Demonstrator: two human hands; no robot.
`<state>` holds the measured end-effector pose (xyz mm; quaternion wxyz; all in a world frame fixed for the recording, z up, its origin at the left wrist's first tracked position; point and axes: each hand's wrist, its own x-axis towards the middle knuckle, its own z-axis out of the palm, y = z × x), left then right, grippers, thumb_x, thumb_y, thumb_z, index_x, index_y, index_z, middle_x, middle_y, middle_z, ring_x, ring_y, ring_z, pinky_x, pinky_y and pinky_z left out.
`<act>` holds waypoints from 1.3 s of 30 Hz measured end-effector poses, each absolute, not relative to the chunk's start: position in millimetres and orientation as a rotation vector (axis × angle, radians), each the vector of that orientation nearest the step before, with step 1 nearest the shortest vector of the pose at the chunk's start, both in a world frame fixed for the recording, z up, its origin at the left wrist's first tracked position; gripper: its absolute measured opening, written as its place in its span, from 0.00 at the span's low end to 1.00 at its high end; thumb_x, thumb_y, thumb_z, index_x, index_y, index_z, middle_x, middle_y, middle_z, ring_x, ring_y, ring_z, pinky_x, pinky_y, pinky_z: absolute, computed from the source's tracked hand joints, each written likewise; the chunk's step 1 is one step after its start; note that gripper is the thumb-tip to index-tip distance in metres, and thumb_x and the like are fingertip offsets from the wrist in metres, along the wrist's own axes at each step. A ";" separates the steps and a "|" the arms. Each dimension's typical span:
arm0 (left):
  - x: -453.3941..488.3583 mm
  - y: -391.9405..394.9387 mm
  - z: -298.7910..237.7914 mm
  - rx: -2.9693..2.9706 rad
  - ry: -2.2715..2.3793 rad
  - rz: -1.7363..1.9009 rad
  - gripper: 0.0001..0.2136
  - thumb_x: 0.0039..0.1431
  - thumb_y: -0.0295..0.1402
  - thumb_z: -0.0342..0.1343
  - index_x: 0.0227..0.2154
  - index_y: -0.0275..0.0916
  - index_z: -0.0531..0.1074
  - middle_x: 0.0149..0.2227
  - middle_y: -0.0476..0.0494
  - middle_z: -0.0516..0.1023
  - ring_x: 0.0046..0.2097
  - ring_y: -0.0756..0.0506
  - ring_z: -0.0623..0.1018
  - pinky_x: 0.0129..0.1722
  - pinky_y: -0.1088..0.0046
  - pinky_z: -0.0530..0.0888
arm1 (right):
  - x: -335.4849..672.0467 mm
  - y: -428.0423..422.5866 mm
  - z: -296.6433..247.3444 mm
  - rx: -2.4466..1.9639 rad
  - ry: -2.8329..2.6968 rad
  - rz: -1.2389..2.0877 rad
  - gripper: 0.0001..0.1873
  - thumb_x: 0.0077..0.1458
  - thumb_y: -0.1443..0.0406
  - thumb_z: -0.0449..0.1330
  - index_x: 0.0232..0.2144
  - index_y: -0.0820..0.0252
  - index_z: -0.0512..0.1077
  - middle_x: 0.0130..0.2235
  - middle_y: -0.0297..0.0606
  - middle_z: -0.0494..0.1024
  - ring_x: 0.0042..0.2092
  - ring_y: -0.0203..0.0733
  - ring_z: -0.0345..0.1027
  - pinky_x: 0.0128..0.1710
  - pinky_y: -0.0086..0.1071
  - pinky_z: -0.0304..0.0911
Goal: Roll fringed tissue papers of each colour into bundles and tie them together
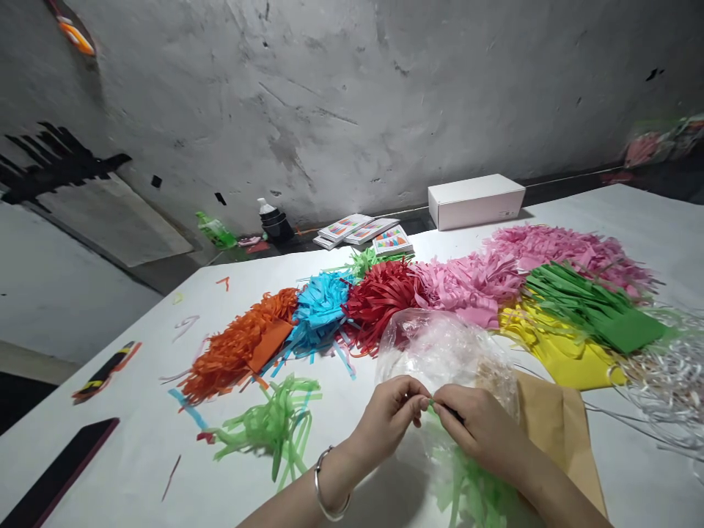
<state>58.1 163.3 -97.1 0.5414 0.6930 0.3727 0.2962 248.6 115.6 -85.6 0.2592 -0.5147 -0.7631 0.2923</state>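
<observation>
My left hand is closed, its thumb and fingertips pinching the top of a light green paper tassel. My right hand is closed round the same tassel, thumb against index finger, and the strips hang below it. A small dark thing shows by the right thumb; I cannot make out what it is. Behind both hands stands a clear plastic bag with pale contents. To the left, a loose bunch of light green paper strips lies on the white table.
Fringed paper bundles run across the table: orange, blue, red, pink, yellow and green. Brown paper and silvery wire ties lie right. A white box stands behind; a utility knife lies left.
</observation>
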 end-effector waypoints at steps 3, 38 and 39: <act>58.0 163.3 -97.9 1.676 0.891 0.699 0.13 0.64 0.41 0.56 0.31 0.36 0.76 0.26 0.47 0.73 0.27 0.51 0.72 0.27 0.78 0.70 | 246.6 115.2 -87.3 -1.403 -2.054 0.799 0.15 0.67 0.64 0.47 0.30 0.57 0.69 0.29 0.32 0.72 0.31 0.37 0.66 0.32 0.30 0.52; 58.5 162.6 -94.2 1.163 0.900 0.728 0.17 0.51 0.44 0.67 0.31 0.33 0.75 0.25 0.45 0.76 0.28 0.49 0.75 0.30 0.73 0.74 | 238.3 117.5 -93.3 -1.383 -1.783 0.930 0.15 0.67 0.61 0.48 0.30 0.57 0.69 0.29 0.33 0.74 0.31 0.38 0.66 0.33 0.30 0.55; 57.8 162.4 -95.3 1.186 0.899 0.727 0.17 0.53 0.45 0.66 0.31 0.33 0.74 0.25 0.46 0.75 0.27 0.49 0.74 0.30 0.73 0.74 | 237.9 117.4 -93.7 -1.376 -1.791 0.932 0.15 0.67 0.61 0.48 0.30 0.57 0.69 0.29 0.33 0.74 0.31 0.38 0.66 0.33 0.30 0.55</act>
